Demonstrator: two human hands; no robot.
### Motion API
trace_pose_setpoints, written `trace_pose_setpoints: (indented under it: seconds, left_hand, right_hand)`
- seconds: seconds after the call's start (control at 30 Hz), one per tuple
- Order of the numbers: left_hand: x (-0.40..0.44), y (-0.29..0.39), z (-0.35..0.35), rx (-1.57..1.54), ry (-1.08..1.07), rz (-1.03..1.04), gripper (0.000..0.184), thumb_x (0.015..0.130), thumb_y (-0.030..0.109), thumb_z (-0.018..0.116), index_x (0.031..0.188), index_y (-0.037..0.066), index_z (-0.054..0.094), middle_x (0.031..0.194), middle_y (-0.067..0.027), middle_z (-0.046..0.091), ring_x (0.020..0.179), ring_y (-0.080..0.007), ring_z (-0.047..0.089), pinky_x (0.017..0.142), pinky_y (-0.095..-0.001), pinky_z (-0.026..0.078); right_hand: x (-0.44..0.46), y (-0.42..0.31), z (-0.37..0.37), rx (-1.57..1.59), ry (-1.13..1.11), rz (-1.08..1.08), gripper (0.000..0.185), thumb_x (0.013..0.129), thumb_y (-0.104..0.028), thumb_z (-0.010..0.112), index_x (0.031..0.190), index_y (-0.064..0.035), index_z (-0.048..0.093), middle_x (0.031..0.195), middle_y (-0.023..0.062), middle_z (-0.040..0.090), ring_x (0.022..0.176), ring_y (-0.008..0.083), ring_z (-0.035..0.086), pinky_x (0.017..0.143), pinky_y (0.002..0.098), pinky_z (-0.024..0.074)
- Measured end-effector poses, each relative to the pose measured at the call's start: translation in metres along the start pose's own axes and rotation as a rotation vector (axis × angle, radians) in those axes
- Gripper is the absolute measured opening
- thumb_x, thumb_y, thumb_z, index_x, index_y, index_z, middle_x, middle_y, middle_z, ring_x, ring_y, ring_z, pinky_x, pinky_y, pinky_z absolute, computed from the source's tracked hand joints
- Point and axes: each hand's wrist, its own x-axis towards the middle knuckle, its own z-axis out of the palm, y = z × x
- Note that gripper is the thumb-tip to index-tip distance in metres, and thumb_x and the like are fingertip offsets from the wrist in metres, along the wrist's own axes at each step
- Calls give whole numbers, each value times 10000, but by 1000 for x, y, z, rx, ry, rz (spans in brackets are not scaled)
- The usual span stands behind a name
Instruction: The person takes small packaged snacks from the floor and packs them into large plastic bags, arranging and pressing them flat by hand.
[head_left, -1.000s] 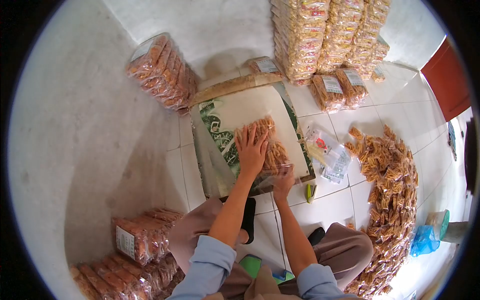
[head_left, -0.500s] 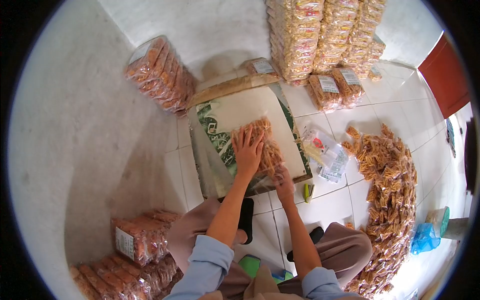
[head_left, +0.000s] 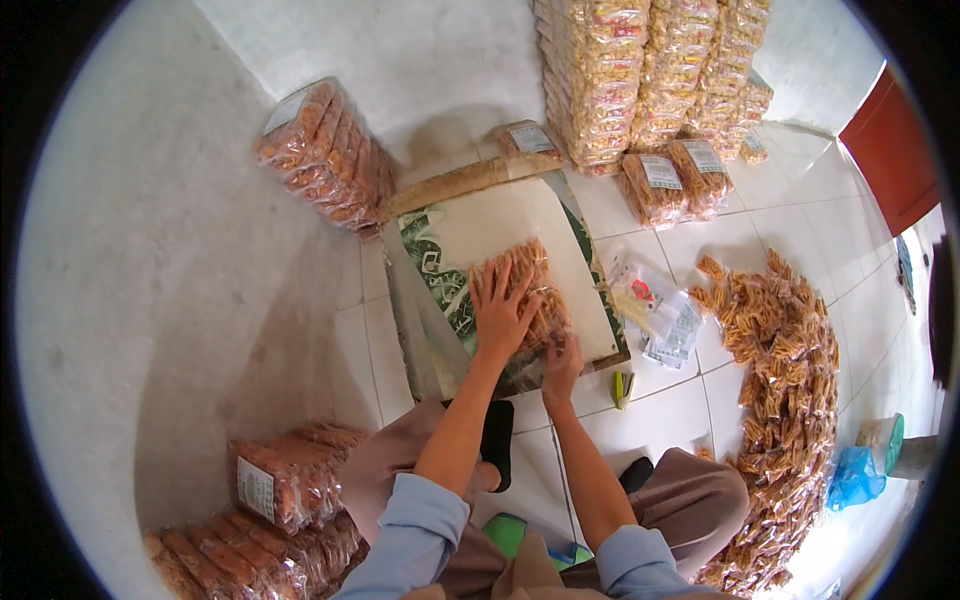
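Observation:
A clear plastic bag of brown stick snacks (head_left: 540,272) lies on a low board (head_left: 500,212) with a pale top and green printed edges. My left hand (head_left: 501,308) rests flat on the bag, fingers spread. At the bag's near end, my right hand (head_left: 562,365) has its fingers closed on the plastic. A yellow-green stapler (head_left: 622,388) lies on the tiles right of the board. Beside the board's right edge are empty plastic bags and printed labels (head_left: 655,305).
Packed snack bags stand in tall stacks (head_left: 600,90) at the back, with two labelled bags (head_left: 655,188) before them. Other stacks stand at back left (head_left: 325,155) and front left (head_left: 290,480). Small snack packets (head_left: 785,400) are piled along the right, near a blue plastic bag (head_left: 855,478).
My right hand has shifted slightly left and up along the bag's near end, its fingers now drawn together on the plastic. My left hand stays flat on the bag.

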Motion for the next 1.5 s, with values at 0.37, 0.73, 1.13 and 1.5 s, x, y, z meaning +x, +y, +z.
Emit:
trace_pose_setpoints:
  seconds: [0.37, 0.73, 1.13, 1.5]
  left_hand:
    - [-1, -2, -4, -23, -76, 13, 831, 637, 693, 557, 1326, 261, 382, 1443, -74, 187, 1337, -316, 88, 1017, -588, 36]
    - [0, 1, -9, -31, -171, -32, 990, 535, 693, 635, 1360, 256, 308, 1459, -75, 118, 1342, -317, 30, 1021, -593, -9]
    - [-1, -2, -6, -49, -135, 8, 964, 545, 691, 626, 1357, 274, 314, 1456, -74, 137, 1341, -317, 46, 1022, -591, 12]
    - [1, 0, -11, -58, -175, -8, 947, 558, 648, 656, 1359, 290, 301, 1457, -68, 132, 1341, -314, 44, 1021, -599, 13]
  right_hand:
    - [12, 15, -11, -84, -48, -146, 180, 814, -46, 527, 981, 20, 548, 898, 163, 553, 786, 334, 559, 697, 373, 455]
    - [17, 30, -10, 15, -149, -81, 138, 780, -63, 554, 890, -3, 495, 863, 147, 498, 782, 309, 540, 659, 367, 450]
    - [0, 12, -10, 138, -51, 40, 171, 815, -36, 550, 983, -23, 516, 899, 95, 532, 761, 214, 534, 634, 293, 459]
    - [6, -7, 6, -22, 224, 92, 149, 829, -138, 574, 888, -2, 567, 842, 118, 583, 596, 169, 539, 579, 310, 437]
